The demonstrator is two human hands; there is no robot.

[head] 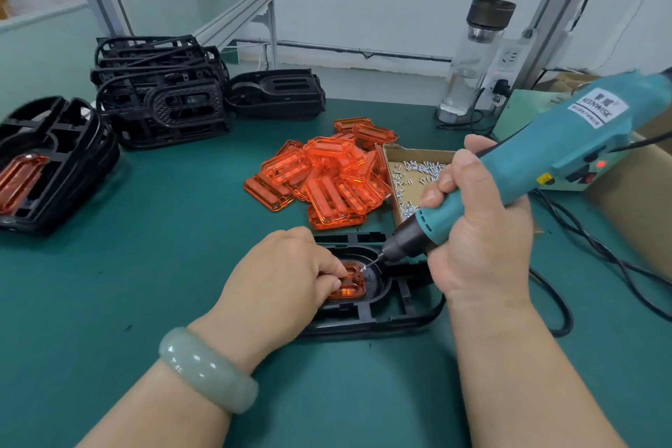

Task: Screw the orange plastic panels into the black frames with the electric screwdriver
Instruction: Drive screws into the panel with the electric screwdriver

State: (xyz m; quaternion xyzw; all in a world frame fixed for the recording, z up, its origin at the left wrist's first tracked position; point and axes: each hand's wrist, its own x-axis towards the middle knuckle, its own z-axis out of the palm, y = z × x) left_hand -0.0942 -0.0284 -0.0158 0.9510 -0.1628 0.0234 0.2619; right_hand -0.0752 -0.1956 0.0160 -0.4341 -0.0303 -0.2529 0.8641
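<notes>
Teal-green matting covers the desk (145, 265), and at the near middle lies a black plastic frame (381, 316), flat, ribbed side up. In its rounded recess sits a translucent orange plastic panel (351, 284), only its right part showing. The left hand (287, 276) lies over the frame from the left, fingers curled, fingertips pinched down on the panel and hiding the rest of it. A pale green stone-like bangle (207, 371) rings that wrist.

Over to the right hand (480, 236): it's wrapped firmly round the grip of a teal electric screwdriver (527, 171), which slants down from the upper right. The dark chuck and thin bit aim at the panel's upper right corner, and a small silver screw (363, 267) sits right at the bit tip. Whether the bit is seated in the screw head is too small to tell.

Just beyond the frame, a loose heap of orange panels (327, 175) sprawls on the desk, touching an open cardboard box of silver screws (418, 175) on its right. Far left, a stack of black frames (51, 164) shows an orange panel fitted in the top one. Behind that, a taller pile of bare black frames (163, 91). At the back right stands a clear glass bottle with a dark lid (476, 58), upright. A black cable (560, 302) loops across the desk, right of the right wrist
</notes>
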